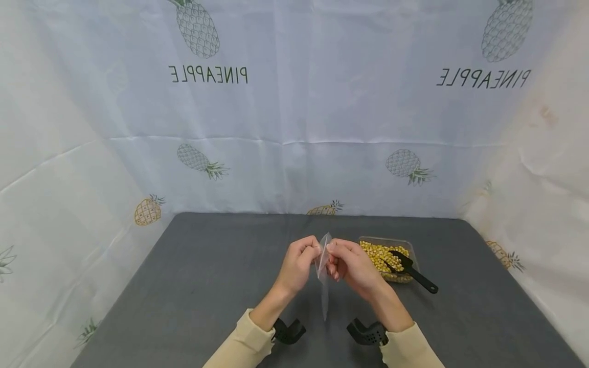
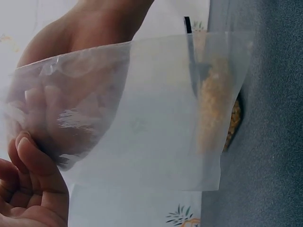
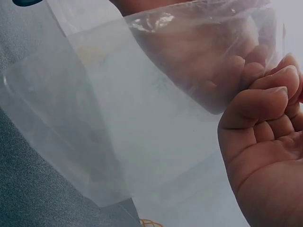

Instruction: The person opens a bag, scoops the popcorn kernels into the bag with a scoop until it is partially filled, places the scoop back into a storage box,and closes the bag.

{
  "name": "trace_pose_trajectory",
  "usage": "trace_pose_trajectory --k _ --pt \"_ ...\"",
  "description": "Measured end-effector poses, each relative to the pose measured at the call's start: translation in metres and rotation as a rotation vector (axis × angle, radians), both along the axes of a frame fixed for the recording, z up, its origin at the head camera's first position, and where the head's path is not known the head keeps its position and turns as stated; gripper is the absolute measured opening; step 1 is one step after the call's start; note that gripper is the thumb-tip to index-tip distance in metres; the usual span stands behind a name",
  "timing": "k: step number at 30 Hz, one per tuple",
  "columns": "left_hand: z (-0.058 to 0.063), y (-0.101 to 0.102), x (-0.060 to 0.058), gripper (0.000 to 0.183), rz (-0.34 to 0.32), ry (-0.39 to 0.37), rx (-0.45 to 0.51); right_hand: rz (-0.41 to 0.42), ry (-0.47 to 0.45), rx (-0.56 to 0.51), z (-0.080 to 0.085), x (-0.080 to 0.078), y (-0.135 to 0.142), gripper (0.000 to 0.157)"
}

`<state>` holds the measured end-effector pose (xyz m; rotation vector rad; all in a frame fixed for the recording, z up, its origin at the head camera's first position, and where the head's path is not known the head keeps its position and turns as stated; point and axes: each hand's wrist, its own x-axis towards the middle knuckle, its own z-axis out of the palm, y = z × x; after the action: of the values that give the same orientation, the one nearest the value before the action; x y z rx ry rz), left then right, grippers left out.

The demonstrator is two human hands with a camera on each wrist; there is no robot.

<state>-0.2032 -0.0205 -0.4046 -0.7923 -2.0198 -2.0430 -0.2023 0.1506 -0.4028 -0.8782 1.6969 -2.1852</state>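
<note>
A clear plastic bag hangs upright between both hands above the table, its mouth at the top. My left hand pinches one side of the mouth between thumb and curled fingers. On the other side, my right hand pinches the opposite edge. The top parts slightly between the two grips. In the left wrist view the see-through bag spreads wide, and no contents show inside it. The right wrist view shows the same bag with the right thumb and fingers at its edge.
Right of the hands, a clear container of yellow corn kernels stands on the grey table. A black scoop rests in it, handle over the near rim. White pineapple-print cloth hangs behind and at both sides.
</note>
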Motion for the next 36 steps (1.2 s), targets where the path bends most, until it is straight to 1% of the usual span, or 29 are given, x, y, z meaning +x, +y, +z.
trace_pose_trajectory --k 4,12,19,20,25,28,36 --pt "0.0 0.0001 0.0011 0.028 -0.002 -0.004 0.002 -0.004 0.006 -0.003 -0.0009 0.0004 0.0002 0.033" --pt "0.0001 0.0005 0.0007 0.031 0.003 0.013 -0.008 -0.012 0.017 0.014 -0.0013 0.0006 0.0014 0.032" --pt "-0.001 -0.0005 0.0012 0.028 -0.061 -0.052 0.077 0.014 0.008 -0.027 -0.0013 -0.001 0.0025 0.033" --pt "-0.001 -0.0006 0.0011 0.028 -0.063 -0.056 0.078 0.015 0.005 -0.029 -0.0011 -0.0013 0.0027 0.033" --pt "-0.0007 -0.0024 0.0007 0.029 -0.049 -0.017 0.022 0.016 0.01 -0.01 -0.0012 -0.0013 0.0042 0.033" --pt "-0.0002 -0.0037 0.0006 0.029 -0.05 0.002 0.009 0.009 0.008 0.0 -0.0014 -0.0007 0.0052 0.033" --pt "0.0025 -0.007 0.0001 0.029 -0.078 -0.013 0.059 -0.027 0.033 0.012 -0.0005 -0.0012 0.0096 0.034"
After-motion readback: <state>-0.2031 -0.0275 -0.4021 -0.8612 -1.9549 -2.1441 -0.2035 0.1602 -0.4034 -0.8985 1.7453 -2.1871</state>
